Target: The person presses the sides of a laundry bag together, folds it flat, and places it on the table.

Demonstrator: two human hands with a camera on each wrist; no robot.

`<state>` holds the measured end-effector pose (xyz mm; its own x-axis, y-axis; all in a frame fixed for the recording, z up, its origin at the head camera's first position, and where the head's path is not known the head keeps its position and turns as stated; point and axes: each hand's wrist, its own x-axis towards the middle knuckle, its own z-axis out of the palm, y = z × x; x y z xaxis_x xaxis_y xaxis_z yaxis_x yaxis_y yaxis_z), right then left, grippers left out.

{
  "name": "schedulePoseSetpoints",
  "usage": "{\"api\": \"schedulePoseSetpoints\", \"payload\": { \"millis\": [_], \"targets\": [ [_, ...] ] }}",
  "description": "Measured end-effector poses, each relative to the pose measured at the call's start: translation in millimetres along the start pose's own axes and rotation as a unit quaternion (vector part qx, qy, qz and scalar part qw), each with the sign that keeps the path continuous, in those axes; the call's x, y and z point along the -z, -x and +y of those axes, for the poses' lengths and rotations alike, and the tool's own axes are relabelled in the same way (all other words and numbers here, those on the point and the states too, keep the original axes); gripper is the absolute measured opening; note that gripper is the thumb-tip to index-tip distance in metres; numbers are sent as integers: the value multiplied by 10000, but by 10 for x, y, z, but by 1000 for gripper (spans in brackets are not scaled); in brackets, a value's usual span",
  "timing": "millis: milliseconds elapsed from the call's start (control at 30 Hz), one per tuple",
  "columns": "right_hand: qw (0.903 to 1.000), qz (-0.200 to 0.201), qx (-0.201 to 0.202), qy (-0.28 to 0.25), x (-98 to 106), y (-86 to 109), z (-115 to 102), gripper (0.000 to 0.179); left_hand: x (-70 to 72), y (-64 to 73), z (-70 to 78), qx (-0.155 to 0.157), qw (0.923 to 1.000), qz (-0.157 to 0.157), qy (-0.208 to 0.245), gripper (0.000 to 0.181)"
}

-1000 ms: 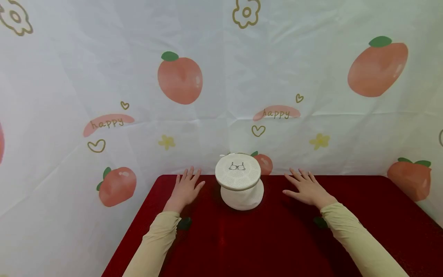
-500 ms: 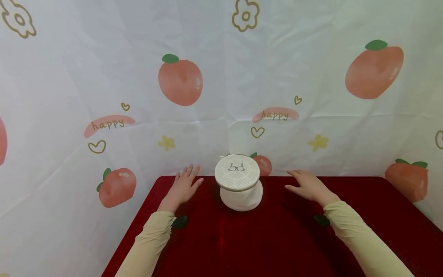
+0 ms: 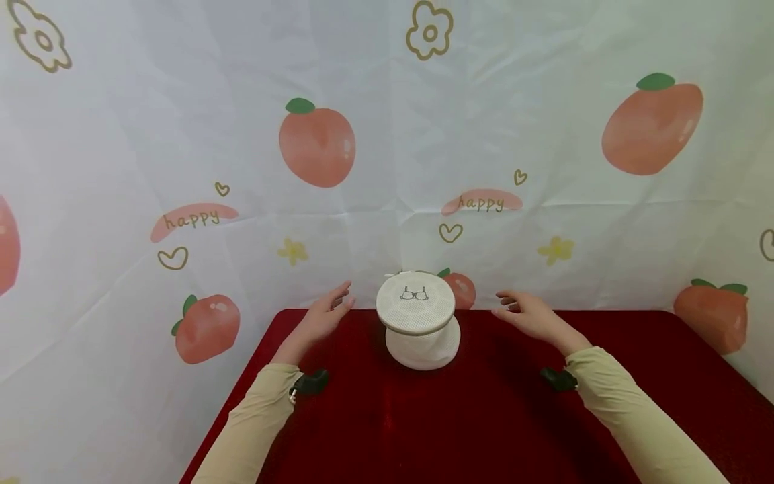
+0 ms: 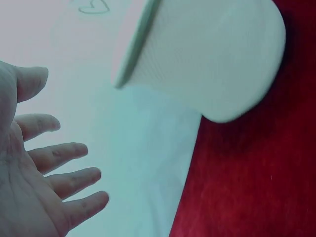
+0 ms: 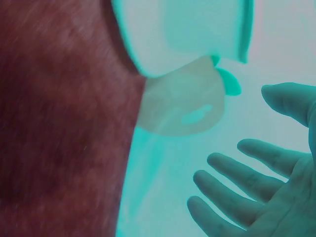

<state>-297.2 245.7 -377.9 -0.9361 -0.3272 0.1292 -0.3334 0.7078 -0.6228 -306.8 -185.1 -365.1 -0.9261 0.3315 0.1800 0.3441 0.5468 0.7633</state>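
Observation:
A white mesh laundry bag [image 3: 417, 306] with a bra drawing on its round lid stands upright near the table's far edge. Its rim is beige, and a small white tab shows at the back. To its left is my left hand [image 3: 322, 319], held apart from it with the palm turned inward. In the left wrist view the fingers [image 4: 74, 182] are spread and hold nothing, beside the bag [image 4: 212, 54]. On the other side my right hand [image 3: 535, 316] faces the bag, also apart from it. Its fingers [image 5: 237, 185] are loosely extended in the right wrist view.
The table [image 3: 423, 430] has a dark red cloth. Close behind it hangs a white curtain [image 3: 375, 148] printed with peaches, hearts and "happy". Dark devices sit under both wrists, one at the left cuff [image 3: 311, 382] and one at the right cuff [image 3: 559, 380].
Both hands have turned from palms down to palms facing inward, toward the bag. The left forearm has shifted slightly left. The bag has stayed in place.

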Motion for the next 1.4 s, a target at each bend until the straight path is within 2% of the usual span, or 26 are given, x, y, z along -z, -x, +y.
{"api": "schedulePoseSetpoints", "payload": {
  "millis": [233,400,533,800,1067,1200,1300,1400],
  "targets": [
    [9962,-192,-254,-816,15,-28,-124,62,7,-32,111,360,9966,-161,726,55],
    [9902,-339,-370,-1302,26,-51,-206,61,-5,-78,157,456,9887,-356,1380,55],
    [9861,-374,-272,-1597,25,-68,-275,59,-15,-108,192,509,9816,-422,1790,54],
    [9735,-380,-87,-2251,1,-112,-370,58,-65,-147,266,613,9705,-504,2278,50],
    [9536,-348,-274,-2979,-25,-171,-418,61,-169,-226,306,712,9648,-361,2504,49],
    [9380,-300,-382,-3433,-55,-199,-440,64,-212,-255,279,866,9627,-157,2560,47],
    [9285,-289,-385,-3681,-84,-211,-426,64,-244,-277,236,1001,9579,30,2691,46],
    [9248,-359,-382,-3767,-109,-217,-392,63,-288,-299,183,1172,9508,188,2863,46]
  ]
}}
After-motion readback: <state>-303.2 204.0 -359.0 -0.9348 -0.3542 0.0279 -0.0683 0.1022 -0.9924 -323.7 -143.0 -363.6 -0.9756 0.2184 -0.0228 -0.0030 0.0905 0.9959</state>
